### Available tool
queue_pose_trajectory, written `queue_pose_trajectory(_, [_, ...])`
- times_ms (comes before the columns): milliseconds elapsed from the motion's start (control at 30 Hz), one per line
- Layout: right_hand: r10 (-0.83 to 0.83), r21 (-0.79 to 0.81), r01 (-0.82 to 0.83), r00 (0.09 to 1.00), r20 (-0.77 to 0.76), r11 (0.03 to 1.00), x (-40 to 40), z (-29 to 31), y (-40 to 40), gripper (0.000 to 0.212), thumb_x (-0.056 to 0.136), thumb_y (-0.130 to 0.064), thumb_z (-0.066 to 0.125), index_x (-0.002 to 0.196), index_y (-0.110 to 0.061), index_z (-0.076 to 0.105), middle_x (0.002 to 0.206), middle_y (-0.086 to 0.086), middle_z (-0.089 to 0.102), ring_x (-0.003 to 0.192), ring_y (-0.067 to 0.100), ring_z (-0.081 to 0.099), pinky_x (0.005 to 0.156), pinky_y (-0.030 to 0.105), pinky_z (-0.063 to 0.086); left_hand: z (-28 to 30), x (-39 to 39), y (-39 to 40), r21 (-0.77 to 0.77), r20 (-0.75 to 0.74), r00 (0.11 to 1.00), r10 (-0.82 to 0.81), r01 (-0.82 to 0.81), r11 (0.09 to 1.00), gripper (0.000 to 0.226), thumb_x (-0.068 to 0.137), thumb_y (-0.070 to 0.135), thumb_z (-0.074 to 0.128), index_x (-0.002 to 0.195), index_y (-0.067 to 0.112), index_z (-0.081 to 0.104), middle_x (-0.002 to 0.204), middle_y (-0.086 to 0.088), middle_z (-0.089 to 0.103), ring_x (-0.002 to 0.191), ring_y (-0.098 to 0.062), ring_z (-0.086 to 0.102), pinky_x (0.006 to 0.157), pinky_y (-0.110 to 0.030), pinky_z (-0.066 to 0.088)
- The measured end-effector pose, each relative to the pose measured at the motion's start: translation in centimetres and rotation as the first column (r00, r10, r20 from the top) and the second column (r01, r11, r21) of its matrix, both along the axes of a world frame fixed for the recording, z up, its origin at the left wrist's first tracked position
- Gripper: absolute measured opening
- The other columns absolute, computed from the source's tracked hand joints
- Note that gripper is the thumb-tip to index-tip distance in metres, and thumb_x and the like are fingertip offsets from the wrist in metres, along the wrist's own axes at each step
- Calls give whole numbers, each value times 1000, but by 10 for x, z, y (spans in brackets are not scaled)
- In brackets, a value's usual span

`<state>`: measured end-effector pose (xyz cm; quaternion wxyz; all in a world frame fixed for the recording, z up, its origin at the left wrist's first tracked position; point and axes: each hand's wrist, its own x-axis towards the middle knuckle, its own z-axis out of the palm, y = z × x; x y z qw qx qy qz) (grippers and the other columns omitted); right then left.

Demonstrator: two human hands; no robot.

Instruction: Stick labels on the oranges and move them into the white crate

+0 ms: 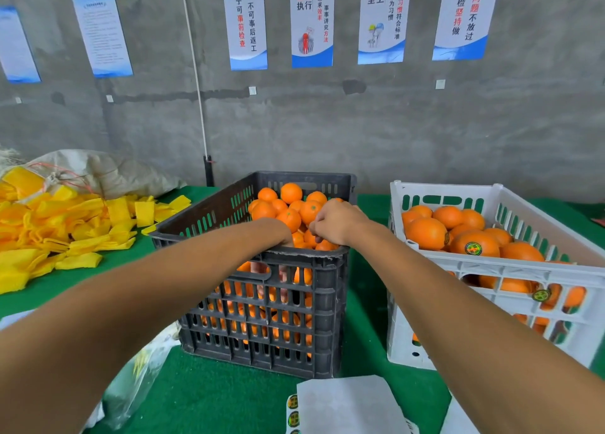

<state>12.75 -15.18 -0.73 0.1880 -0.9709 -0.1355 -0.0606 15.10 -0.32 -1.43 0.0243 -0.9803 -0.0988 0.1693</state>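
Note:
A black crate in the middle holds a heap of unlabelled oranges. My left hand reaches over the near rim and down inside. It shows only in bits through the wall slots, so its grip is hidden. My right hand is knuckles-up over the heap, its fingers curled down round an orange by the near rim. The white crate at the right holds labelled oranges with round green stickers. A label sheet lies at the bottom edge, partly under white backing paper.
Yellow foam sleeves are piled at the left in front of a grey sack. A clear plastic bag lies at the lower left. Green cloth covers the table. A concrete wall with posters stands behind.

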Motion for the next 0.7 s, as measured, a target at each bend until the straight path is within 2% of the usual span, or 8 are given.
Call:
queue_pose_trajectory(100, [-74, 31, 71, 992, 101, 997, -5, 1, 1, 19, 97, -26, 55, 88, -11, 62, 84, 10, 60, 85, 31, 60, 81, 42, 54, 0, -3, -10, 64, 36, 991, -127, 124, 990, 54, 103, 41, 58, 148, 13, 44, 137, -12, 49, 131, -31, 51, 109, -43, 45])
queue_pose_trajectory(167, [-95, 36, 91, 982, 166, 995, -14, 1, 2, 23, 100, -27, 51, 103, -12, 68, 101, 11, 70, 95, 33, 65, 85, 44, 58, 2, -7, -15, -6, 169, 934, -314, 319, 948, 58, 97, 42, 65, 143, 16, 43, 132, -10, 53, 120, -32, 56, 100, -44, 50])
queue_pose_trajectory(233, [-65, 113, 42, 976, 209, 993, -26, 1, 0, 30, 105, -30, 44, 120, -17, 66, 118, 11, 70, 108, 32, 64, 91, 46, 56, 11, -16, -19, -122, 424, 847, -319, 403, 907, 57, 91, 37, 69, 136, 15, 41, 116, -8, 51, 104, -31, 60, 81, -41, 51])
queue_pose_trajectory(367, [-20, 445, -178, 913, 406, 878, -65, -7, -5, 44, 111, -40, 31, 151, -25, 41, 149, -1, 47, 134, 18, 44, 108, 34, 42, 24, -53, -23, -171, 829, 518, -209, 591, 788, 39, 96, 28, 60, 130, 25, 42, 123, -1, 41, 93, -32, 63, 80, -47, 53])
queue_pose_trajectory(433, [-84, 565, -282, 841, 535, 776, -93, -14, -10, 45, 109, -47, 33, 150, -31, 38, 150, -10, 43, 135, 5, 41, 104, 18, 36, 22, -83, -28, -162, 927, 351, -129, 689, 707, 44, 91, 38, 66, 128, 34, 42, 119, 10, 38, 84, -21, 63, 67, -36, 52])
queue_pose_trajectory(500, [-130, 646, -366, 799, 587, 670, -120, -25, -18, 47, 105, -50, 45, 149, -35, 40, 147, -15, 45, 136, 3, 43, 105, 17, 40, 15, -117, -31, -160, 968, 246, -49, 756, 634, 60, 78, 49, 77, 126, 39, 42, 118, 16, 39, 88, -8, 59, 66, -20, 50])
queue_pose_trajectory(600, [-102, 724, -397, 836, 539, 565, -155, -55, -30, 54, 99, -43, 64, 149, -36, 44, 147, -16, 51, 136, 10, 51, 107, 34, 49, -14, -157, -31, -228, 965, 264, 0, 833, 505, 68, 74, 48, 85, 126, 38, 42, 127, 20, 50, 105, -2, 60, 77, -25, 57])
queue_pose_trajectory(700, [-66, 710, -395, 848, 526, 583, -179, -98, -39, 56, 93, -40, 72, 145, -34, 51, 146, -16, 53, 136, 11, 52, 105, 26, 50, -62, -178, -26, -372, 918, 397, 12, 848, 377, 69, 76, 46, 88, 127, 45, 42, 136, 22, 57, 109, -10, 70, 80, -45, 62])
